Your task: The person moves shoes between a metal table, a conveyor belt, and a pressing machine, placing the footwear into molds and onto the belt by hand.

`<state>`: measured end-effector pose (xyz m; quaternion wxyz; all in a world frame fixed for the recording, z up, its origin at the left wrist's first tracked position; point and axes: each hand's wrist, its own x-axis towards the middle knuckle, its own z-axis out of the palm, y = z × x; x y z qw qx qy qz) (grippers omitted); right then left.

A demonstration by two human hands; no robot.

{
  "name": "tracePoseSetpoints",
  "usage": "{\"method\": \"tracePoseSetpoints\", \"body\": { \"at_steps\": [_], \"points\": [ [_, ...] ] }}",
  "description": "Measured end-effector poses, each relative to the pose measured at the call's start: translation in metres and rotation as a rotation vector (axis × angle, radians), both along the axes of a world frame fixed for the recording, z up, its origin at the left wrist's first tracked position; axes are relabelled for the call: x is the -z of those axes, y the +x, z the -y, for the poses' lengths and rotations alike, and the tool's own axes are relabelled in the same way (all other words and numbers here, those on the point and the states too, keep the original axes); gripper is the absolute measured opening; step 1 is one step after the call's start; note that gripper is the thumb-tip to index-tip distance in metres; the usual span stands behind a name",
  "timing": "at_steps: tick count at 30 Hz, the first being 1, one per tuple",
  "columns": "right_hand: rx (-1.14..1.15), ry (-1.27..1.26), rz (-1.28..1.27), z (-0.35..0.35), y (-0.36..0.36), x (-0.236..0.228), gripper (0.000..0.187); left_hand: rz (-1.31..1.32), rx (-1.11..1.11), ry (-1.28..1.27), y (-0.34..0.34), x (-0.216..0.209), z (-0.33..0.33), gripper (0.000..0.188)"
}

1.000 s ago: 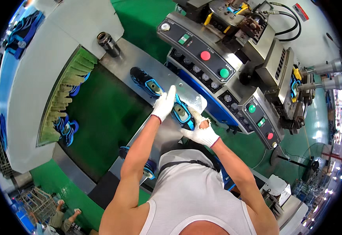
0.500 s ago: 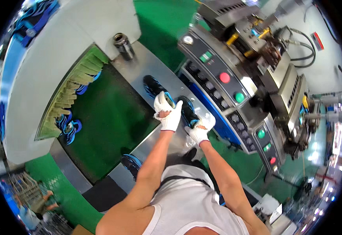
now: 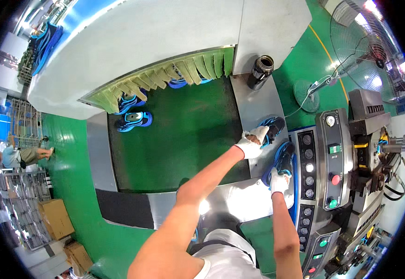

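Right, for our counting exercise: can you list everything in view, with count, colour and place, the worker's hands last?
Shoes near the hands: two, black and blue, right of centre
Shoes by the strips: several, blue, some partly hidden
Belt: one, green, centre
Strip curtain: one, yellow-green, behind belt
Housing: one, pale grey, top
Flask: one, dark, upper right
Control panels: two, dark, right
Fan: one, dark, top right
Boxes: two, brown, lower left
Other person: one, far left
Left hand: one, white-gloved, on farther shoe
Right hand: one, white-gloved, on nearer shoe
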<state>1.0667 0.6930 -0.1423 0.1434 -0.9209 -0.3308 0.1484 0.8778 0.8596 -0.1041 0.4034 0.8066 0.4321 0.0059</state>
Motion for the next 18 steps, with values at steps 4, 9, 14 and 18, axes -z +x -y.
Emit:
{"method": "tracePoseSetpoints", "body": {
  "at_steps": [4,9,14,18],
  "points": [
    [0.024,-0.207,-0.142,-0.011,0.001,-0.031,0.067,0.242,-0.244,0.267,-0.067,-0.007,-0.027,0.07],
    [-0.104,0.268,-0.561,0.083,0.024,-0.037,0.082,-0.247,-0.56,0.883,-0.254,0.037,-0.131,0.046],
    [-0.078,-0.47,-0.249,0.199,0.034,-0.061,0.09,-0.597,-0.364,0.36,-0.29,-0.018,-0.256,0.058],
    [0.024,-0.712,-0.306,0.254,0.03,-0.084,0.065,-0.776,-0.125,0.453,-0.274,0.029,-0.277,0.059]
  ]
}}
